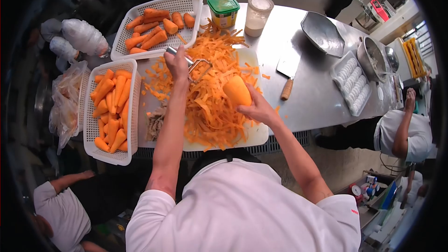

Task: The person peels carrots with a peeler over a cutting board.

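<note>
My left hand (177, 65) is closed around the handle of a metal peeler (190, 63), whose wide head points right over the peelings. In my right hand (259, 107) sits a thick, peeled-looking carrot (237, 91), its blunt end toward the peeler but apart from it. Beneath both hands, a large heap of orange carrot peelings (212, 119) covers most of a white cutting board (256, 135). Left of the board stands a white basket (132, 135) of smooth carrots (111, 95). Behind it, another white basket (195, 7) holds rougher, darker carrots (154, 37).
At the back stand a green-lidded tub (224, 11) and a clear container (258, 16). A cleaver (289, 65) lies right on the steel table (308, 107), near a tray of white pieces (352, 81) and a metal bowl (372, 58). Other people (406, 133) are at both sides.
</note>
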`<state>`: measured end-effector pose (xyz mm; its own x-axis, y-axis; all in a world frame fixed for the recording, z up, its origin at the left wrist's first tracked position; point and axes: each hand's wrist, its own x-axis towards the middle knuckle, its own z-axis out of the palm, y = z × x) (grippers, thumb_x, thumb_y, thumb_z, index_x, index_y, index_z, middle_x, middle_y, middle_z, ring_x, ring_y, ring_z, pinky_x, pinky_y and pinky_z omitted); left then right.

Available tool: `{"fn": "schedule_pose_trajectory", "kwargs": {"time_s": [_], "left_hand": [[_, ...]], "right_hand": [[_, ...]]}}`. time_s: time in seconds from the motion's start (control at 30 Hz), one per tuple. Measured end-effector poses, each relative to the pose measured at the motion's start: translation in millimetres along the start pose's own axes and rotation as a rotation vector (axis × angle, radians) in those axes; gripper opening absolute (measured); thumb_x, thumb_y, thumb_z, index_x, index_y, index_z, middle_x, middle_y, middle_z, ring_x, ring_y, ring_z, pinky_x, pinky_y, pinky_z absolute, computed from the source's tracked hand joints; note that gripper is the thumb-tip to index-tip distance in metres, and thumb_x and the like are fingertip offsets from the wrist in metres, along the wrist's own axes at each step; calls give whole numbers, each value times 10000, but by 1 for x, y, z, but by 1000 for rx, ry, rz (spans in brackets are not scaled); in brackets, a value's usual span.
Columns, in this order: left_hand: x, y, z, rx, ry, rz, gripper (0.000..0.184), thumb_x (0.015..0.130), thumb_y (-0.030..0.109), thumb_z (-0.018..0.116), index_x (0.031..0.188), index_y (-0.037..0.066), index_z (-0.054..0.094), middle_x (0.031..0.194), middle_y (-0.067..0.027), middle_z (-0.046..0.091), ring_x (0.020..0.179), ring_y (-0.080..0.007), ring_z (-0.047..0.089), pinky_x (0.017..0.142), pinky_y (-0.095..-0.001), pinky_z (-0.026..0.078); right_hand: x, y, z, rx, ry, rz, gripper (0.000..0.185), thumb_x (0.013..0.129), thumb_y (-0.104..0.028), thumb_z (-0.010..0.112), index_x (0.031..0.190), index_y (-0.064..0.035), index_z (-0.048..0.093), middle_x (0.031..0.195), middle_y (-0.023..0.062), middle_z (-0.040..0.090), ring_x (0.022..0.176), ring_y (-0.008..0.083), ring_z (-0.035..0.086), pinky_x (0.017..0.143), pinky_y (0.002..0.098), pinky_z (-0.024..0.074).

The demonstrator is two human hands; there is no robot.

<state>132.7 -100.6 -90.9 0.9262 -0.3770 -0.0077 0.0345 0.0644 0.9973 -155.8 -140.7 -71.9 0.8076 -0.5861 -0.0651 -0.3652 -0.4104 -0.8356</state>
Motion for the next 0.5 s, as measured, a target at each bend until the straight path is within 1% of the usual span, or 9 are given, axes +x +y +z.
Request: {"fn": "schedule_pose_trajectory", "kwargs": {"time_s": [0.03,0.07,0.1,0.17,0.2,0.27,0.33,0.47,0.5], "left_hand": [[-4,2,-7,-46,-80,16,213,939,185,590,957,35,440,710,-64,530,556,-166,557,542,-320,459],[-8,5,-15,-49,-77,16,213,939,185,590,957,35,440,710,-64,530,556,-166,557,542,-320,459],[-13,4,-23,-104,-33,9,207,957,198,582,953,50,438,714,-53,525,554,-149,544,528,-307,445],[-26,-2,-47,-156,17,-5,204,976,211,573,949,65,435,718,-43,519,552,-132,531,515,-295,430],[-32,-5,-62,-154,36,-33,199,983,214,567,947,72,433,695,-31,505,544,-123,519,509,-288,423],[-48,-9,-90,-154,61,-59,194,991,216,561,944,80,431,673,-20,491,536,-114,506,502,-281,416],[-66,-10,-117,-25,48,-124,178,1006,222,545,958,90,434,650,-9,470,519,-105,488,492,-268,409],[-99,-17,-158,-24,96,-156,167,1005,219,546,971,96,437,654,-5,469,503,-97,488,469,-251,398],[-109,-18,-162,-26,109,-173,157,1004,223,544,971,106,447,628,4,472,491,-90,482,452,-241,384]], "right_hand": [[5,-6,-2,350,-126,125,692,843,-167,698,1432,-54,353,1105,139,638,1002,265,639,835,366,523],[11,-10,-3,700,-254,250,637,881,-183,687,1414,-53,363,1049,109,641,995,217,640,822,345,523],[16,-11,-2,697,-258,251,637,881,-183,687,1414,-53,363,1049,109,641,995,217,640,822,345,523],[24,-10,3,1069,-203,171,585,928,-251,670,1406,-80,381,1079,59,618,1003,137,602,829,307,515],[28,-11,7,1068,-209,172,585,928,-251,670,1406,-80,381,1079,59,618,1003,137,602,829,307,515],[38,-14,15,1063,64,154,587,923,-252,684,1401,-85,387,1146,41,593,1032,118,574,834,290,506],[51,-9,16,1076,36,138,577,913,-224,699,1391,-86,406,1192,17,568,1079,105,551,861,275,492],[68,-11,25,1024,101,-8,536,900,-166,710,1359,-70,451,1180,3,581,1074,114,562,905,280,469],[70,-10,28,960,195,-61,531,905,-172,705,1360,-71,449,1176,2,586,1074,111,560,912,285,464]]}}
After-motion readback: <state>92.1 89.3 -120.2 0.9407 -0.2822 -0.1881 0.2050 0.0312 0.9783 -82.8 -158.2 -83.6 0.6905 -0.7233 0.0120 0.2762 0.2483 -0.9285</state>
